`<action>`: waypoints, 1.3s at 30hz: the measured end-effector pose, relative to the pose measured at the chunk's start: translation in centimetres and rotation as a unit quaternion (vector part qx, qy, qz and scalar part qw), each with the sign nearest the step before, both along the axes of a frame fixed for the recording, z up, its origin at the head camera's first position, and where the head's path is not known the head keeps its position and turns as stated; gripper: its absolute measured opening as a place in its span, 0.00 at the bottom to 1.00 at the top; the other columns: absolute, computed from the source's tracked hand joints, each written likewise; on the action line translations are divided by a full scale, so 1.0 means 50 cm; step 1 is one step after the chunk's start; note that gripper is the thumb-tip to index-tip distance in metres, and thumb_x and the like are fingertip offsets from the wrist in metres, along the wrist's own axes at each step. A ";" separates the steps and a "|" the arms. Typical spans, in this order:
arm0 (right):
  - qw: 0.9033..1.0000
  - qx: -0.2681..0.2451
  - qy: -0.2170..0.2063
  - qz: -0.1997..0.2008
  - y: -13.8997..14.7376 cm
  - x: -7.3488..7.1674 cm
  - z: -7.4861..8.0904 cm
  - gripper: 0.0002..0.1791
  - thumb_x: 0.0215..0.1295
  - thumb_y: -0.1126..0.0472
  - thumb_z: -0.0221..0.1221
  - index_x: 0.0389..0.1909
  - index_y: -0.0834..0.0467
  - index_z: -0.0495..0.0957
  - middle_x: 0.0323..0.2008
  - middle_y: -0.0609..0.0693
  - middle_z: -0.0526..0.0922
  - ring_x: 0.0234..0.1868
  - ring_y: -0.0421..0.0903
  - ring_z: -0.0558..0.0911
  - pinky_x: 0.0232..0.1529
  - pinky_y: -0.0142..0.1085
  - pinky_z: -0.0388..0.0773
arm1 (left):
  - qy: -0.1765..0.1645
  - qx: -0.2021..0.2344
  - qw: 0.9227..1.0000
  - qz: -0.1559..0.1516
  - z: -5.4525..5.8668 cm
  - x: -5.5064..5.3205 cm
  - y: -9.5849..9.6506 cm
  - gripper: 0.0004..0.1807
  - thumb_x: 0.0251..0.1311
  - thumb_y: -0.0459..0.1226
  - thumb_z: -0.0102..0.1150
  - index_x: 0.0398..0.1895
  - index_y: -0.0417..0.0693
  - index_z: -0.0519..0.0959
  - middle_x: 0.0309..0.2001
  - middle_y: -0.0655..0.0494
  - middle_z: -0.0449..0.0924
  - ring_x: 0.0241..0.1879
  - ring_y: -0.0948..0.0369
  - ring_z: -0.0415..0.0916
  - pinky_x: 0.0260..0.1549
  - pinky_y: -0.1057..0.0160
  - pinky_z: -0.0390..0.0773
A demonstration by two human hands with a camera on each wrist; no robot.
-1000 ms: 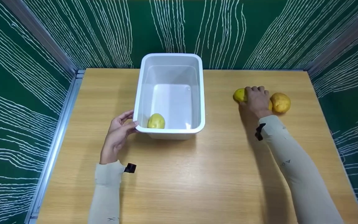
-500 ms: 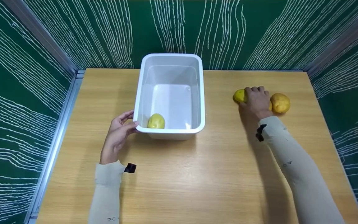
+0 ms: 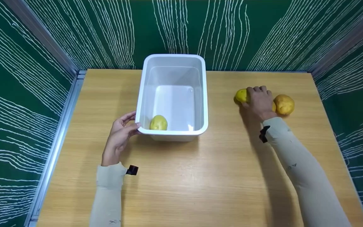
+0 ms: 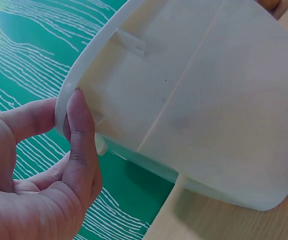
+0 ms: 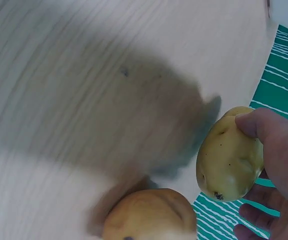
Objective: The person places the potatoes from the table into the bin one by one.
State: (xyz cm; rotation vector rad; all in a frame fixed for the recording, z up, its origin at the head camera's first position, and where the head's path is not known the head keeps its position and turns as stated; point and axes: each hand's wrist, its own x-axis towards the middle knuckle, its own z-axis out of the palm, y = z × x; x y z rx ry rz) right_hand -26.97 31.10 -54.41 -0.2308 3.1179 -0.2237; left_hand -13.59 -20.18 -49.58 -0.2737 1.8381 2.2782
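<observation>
My left hand (image 3: 118,135) pinches the near-left rim of a white plastic bin (image 3: 203,94) between thumb and fingers; the left wrist view shows the thumb (image 4: 80,117) pressed against the rim. A yellow-green potato (image 3: 158,123) lies inside, in the bin's near-left corner. To the right, my right hand (image 3: 261,102) grips a yellow potato (image 5: 229,155), its thumb on the potato's side in the right wrist view. A gap to its shadow suggests that this potato is off the table. Beside the hand sits a browner, potato-like one (image 3: 284,104); another yellow-orange piece (image 3: 274,106) is mostly hidden by the hand.
The wooden table (image 3: 181,183) carries everything. Dark green walls (image 3: 187,31) with white wavy lines stand behind it and on both sides. A metal rail (image 3: 55,135) runs along the left edge. Each wrist wears a small black camera (image 3: 132,170).
My right hand has shifted slightly leftward and up in the head view, and the yellow potato has moved with it. The left hand and the bin have stayed put.
</observation>
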 end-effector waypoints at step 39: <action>0.992 -0.044 0.103 0.057 -0.142 -0.057 0.198 0.33 0.68 0.57 0.69 0.70 0.64 0.72 0.62 0.68 0.78 0.63 0.66 0.68 0.69 0.65 0.70 | 0.006 0.010 1.000 0.004 -0.001 0.000 0.000 0.33 0.66 0.18 0.56 0.75 0.27 0.64 0.58 0.42 0.69 0.37 0.61 0.83 0.38 0.68 0.90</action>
